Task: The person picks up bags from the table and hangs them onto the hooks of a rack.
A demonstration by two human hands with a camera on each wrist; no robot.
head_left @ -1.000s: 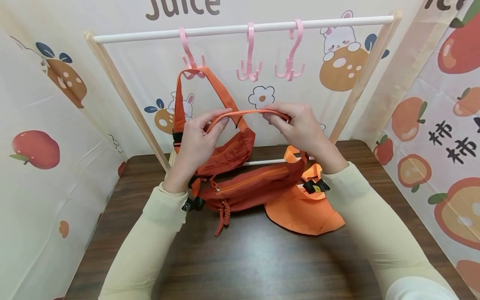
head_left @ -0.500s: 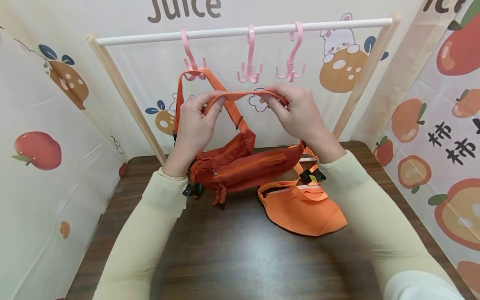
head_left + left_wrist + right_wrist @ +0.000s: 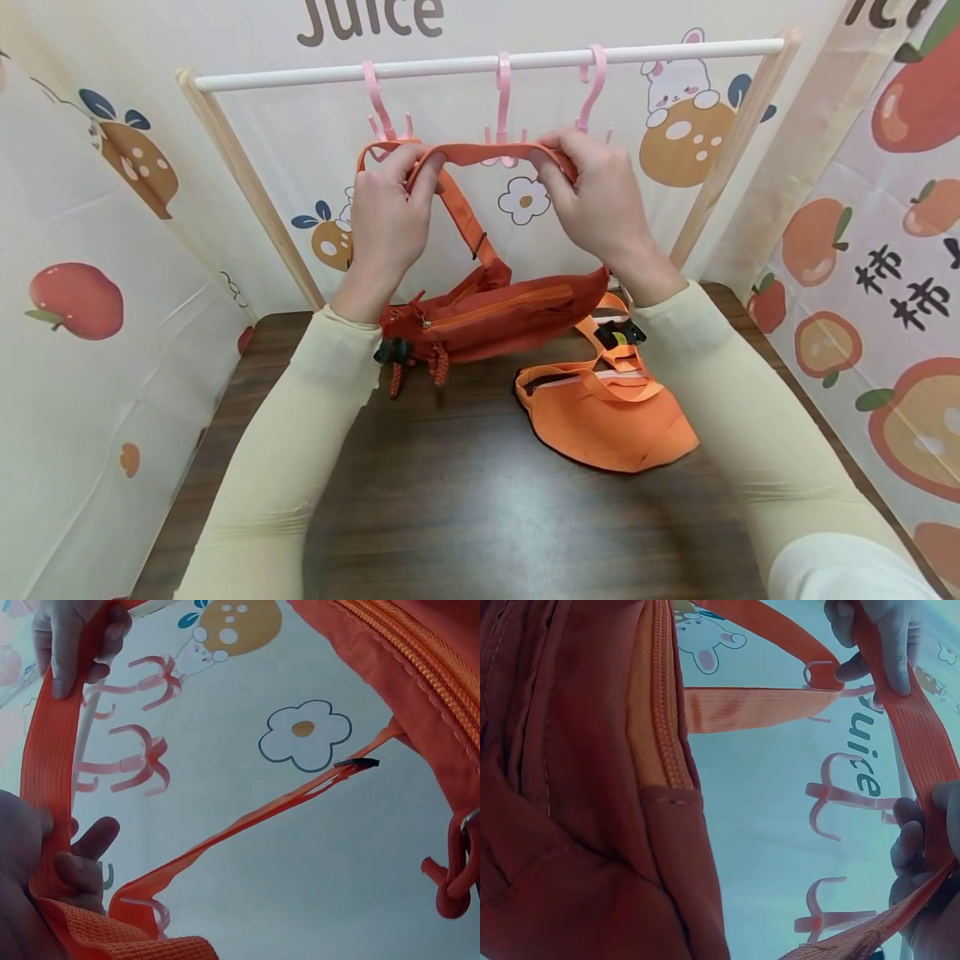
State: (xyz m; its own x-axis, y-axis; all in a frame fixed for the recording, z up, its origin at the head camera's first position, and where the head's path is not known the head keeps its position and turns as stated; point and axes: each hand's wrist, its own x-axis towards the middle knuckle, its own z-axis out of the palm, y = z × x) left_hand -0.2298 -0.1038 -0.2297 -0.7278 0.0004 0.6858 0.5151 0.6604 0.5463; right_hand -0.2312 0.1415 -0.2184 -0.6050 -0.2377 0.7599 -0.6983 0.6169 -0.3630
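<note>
My left hand (image 3: 390,208) and my right hand (image 3: 600,196) pinch the orange strap (image 3: 486,154) of a rust-red sling bag, stretching a length of it between them. The bag's body (image 3: 510,321) hangs below, its zip facing up and its cord pulls dangling. In the head view, the strap crosses in front of the lower prongs of the middle pink hook (image 3: 503,92); whether it touches them I cannot tell. Behind my left hand, a second rust-red bag hangs by its strap (image 3: 467,218) from the left pink hook (image 3: 378,104), its body mostly hidden.
A bright orange bag (image 3: 611,425) with black buckles lies on the dark wooden table (image 3: 480,508), at the right. Above the table, the white rail (image 3: 450,68) of a wooden-legged rack carries the hooks. My right hand partly covers the right pink hook (image 3: 595,87).
Both hands have risen with the strap, from below the hooks up to the middle hook's prongs. The held bag has come up with them, uncovering more of the orange bag.
</note>
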